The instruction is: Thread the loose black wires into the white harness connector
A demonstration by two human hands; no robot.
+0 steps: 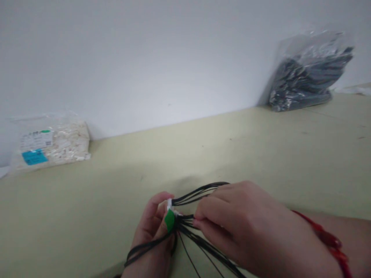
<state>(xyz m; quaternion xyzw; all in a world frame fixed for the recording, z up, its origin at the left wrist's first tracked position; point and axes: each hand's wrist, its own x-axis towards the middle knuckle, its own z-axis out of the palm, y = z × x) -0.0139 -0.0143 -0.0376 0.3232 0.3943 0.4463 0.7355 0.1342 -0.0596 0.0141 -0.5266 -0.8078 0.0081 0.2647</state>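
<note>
Low in the middle of the head view, my left hand [150, 227] is closed around white connectors [169, 204] with black wires running out of them. A green piece [169, 221] shows at the thumb of that hand. My right hand [232, 224] pinches some of the black wires [189, 217] just right of the connectors. More wires [199, 192] arch from the upper connector to behind the right fingers. Another bundle [214, 253] hangs down to the lower right, and a few wires loop across the left wrist.
A clear bag of small whitish parts [71, 141] with a label leans against the wall at the left. Against the wall at the right stands a clear bag of dark items [310, 77]. The tabletop [174, 150] is pale yellow-green.
</note>
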